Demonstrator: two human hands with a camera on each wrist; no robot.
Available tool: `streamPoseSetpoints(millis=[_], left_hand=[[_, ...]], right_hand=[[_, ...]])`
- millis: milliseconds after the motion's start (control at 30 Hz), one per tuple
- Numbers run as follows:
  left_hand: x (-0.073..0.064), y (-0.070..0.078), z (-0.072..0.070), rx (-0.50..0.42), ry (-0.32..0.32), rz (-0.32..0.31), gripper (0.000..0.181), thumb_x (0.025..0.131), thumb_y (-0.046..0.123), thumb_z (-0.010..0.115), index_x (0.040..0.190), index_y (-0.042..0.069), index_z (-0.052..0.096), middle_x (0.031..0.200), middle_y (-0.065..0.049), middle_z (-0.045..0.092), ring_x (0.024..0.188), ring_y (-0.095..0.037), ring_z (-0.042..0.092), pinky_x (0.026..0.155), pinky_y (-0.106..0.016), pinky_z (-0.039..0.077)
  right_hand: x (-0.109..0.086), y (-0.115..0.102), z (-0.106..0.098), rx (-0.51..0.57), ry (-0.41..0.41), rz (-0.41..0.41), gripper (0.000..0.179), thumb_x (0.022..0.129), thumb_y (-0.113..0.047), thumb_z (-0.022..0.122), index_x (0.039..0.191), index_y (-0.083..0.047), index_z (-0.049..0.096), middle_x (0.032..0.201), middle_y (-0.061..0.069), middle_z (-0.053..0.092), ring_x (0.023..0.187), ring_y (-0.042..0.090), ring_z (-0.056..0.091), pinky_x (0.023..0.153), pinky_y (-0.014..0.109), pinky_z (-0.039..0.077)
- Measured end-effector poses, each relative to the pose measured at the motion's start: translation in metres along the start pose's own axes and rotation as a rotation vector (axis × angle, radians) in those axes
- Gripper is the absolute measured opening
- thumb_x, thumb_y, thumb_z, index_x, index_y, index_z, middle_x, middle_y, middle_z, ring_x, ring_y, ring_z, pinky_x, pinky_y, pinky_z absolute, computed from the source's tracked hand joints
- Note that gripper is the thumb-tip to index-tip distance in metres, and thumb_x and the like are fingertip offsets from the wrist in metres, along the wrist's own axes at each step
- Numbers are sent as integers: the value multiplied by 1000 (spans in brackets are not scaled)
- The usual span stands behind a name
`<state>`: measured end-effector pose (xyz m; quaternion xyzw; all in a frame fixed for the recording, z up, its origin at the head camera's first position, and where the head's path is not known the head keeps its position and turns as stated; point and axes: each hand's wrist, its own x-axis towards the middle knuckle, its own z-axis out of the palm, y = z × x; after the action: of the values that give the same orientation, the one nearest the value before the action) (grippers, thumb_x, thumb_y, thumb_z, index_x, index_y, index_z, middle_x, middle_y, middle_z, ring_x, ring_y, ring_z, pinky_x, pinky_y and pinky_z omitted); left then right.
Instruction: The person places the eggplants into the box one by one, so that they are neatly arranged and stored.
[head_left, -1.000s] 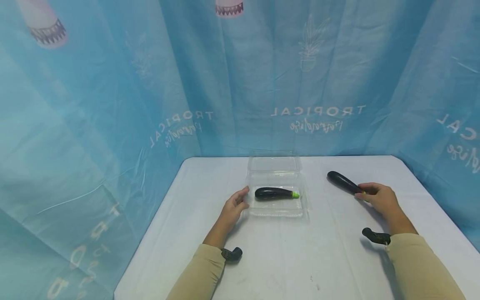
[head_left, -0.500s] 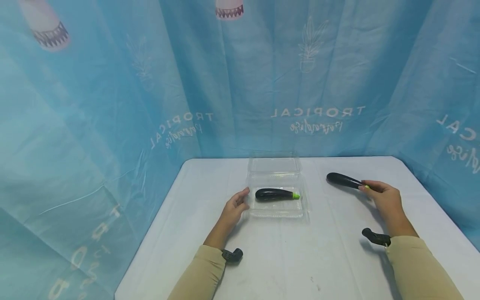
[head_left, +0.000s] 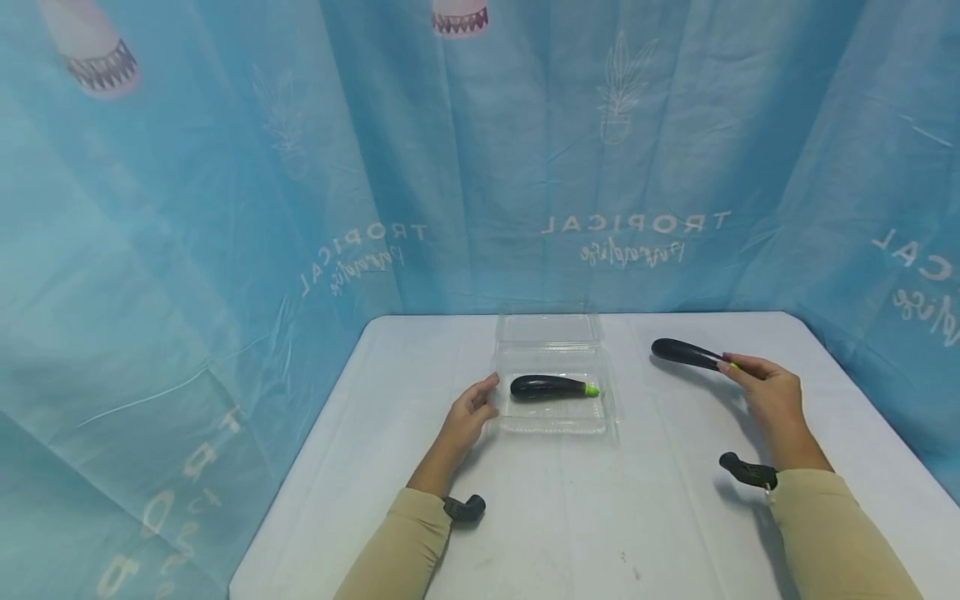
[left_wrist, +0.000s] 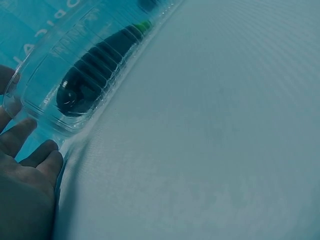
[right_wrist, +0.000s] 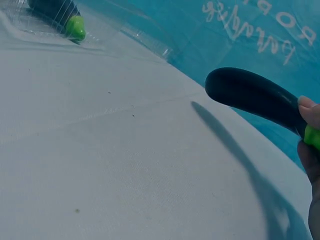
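A clear plastic clamshell container [head_left: 551, 427] lies on the white table with its lid folded back. Inside its base is a dark eggplant [head_left: 547, 387] with a bright green stem end pointing right. My left hand [head_left: 467, 412] is at the container's left side, its loosely spread fingers [left_wrist: 20, 135] right at the rim. To the right, my right hand [head_left: 768, 400] pinches a second eggplant [head_left: 684, 352] near its green end between thumb and fingers. That eggplant's rounded end points left, and its shadow falls apart from it on the table in the right wrist view.
The white-covered table [head_left: 562, 517] ends at a blue printed curtain [head_left: 480, 208] behind the container. The raised lid [head_left: 549, 327] reaches the table's far edge. Each wrist wears a black camera mount, such as the right wrist mount [head_left: 750, 471].
My right hand has lifted the second eggplant off the table, and it has swung nearer to level. The left hand, the container and the eggplant inside it have stayed put.
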<state>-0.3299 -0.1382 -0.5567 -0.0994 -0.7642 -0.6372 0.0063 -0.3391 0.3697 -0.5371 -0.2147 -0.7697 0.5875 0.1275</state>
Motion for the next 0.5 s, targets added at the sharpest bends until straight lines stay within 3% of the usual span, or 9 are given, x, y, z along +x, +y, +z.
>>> streamPoseSetpoints(millis=[300,500], left_hand=[[-2,0,0,-10,-5,2,55,92,-1,62,146,4,58,157,-3,51,149,-24,41,124,-41,29],[-1,1,0,-40,-7,6,55,92,-3,63,146,2,57,158,-6,51,150,-27,39,124,-43,27]], right_hand=[[-9,-18,10,115,-14,-39,59,89,-40,86,139,-14,71,133,-5,68,126,14,53,115,34,41],[-19,-38,27,253,-75,-123,54,89,-30,88,135,-6,72,127,-3,72,117,12,60,103,17,47]])
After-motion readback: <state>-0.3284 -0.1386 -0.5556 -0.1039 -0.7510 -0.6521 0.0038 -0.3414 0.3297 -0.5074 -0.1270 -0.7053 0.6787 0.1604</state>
